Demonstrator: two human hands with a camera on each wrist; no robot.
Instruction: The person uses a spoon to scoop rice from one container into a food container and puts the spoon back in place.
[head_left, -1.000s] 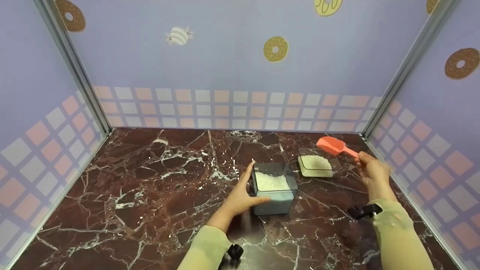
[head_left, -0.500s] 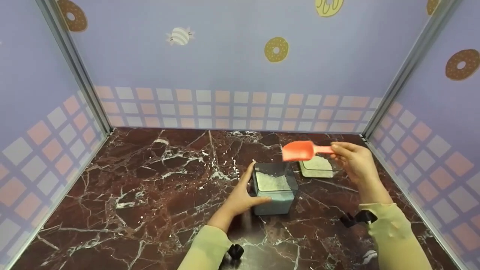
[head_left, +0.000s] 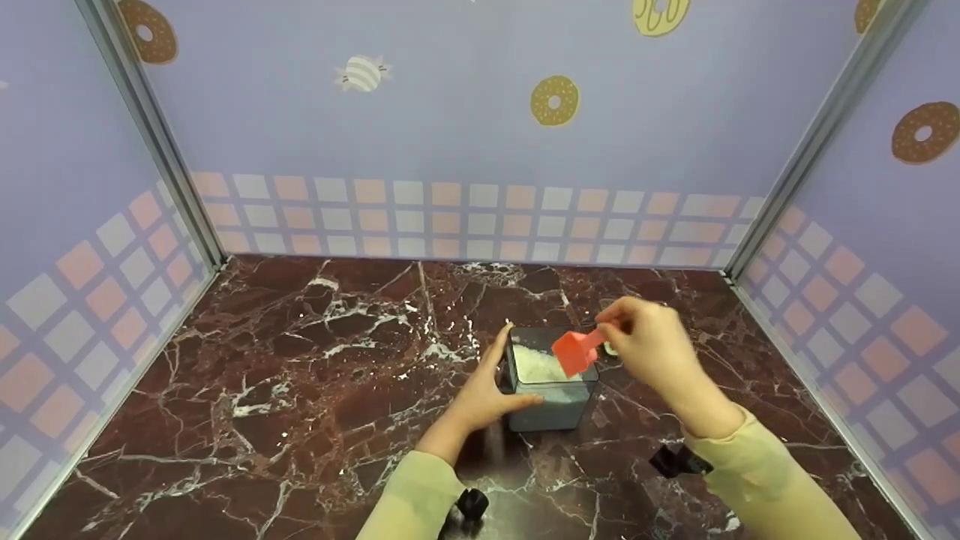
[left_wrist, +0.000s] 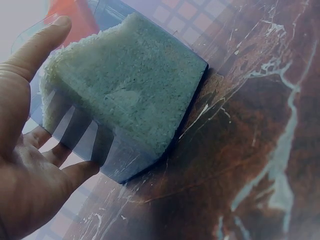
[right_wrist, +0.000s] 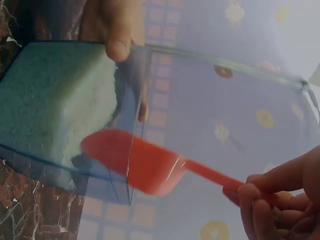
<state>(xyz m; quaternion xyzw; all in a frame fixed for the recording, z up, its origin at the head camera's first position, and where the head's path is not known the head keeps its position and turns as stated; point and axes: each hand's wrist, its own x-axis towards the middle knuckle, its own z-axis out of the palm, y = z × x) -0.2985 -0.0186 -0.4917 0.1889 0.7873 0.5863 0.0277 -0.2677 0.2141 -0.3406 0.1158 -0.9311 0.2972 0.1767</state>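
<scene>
A clear, bluish square container (head_left: 551,416) stands on the marble-patterned surface, partly filled with white rice (left_wrist: 125,80). My left hand (head_left: 476,397) grips it from the left, thumb along the near wall and fingers on the far left side. Between thumb and fingers, my right hand (head_left: 660,356) pinches the handle of a red scoop (head_left: 574,354). In the right wrist view, the scoop's bowl (right_wrist: 142,160) reaches through the container's mouth, its tip close to the rice. Whether the tip touches the rice I cannot tell.
Behind the right hand, a low clear container (head_left: 610,349) is almost wholly hidden. White grains are scattered over the dark red marbled surface (head_left: 322,405). Patterned walls (head_left: 450,135) close off the back and both sides.
My right hand has brought the red scoop leftward and down from beyond the low container, tilting it into the square container's mouth. The left hand and square container have stayed in place.
</scene>
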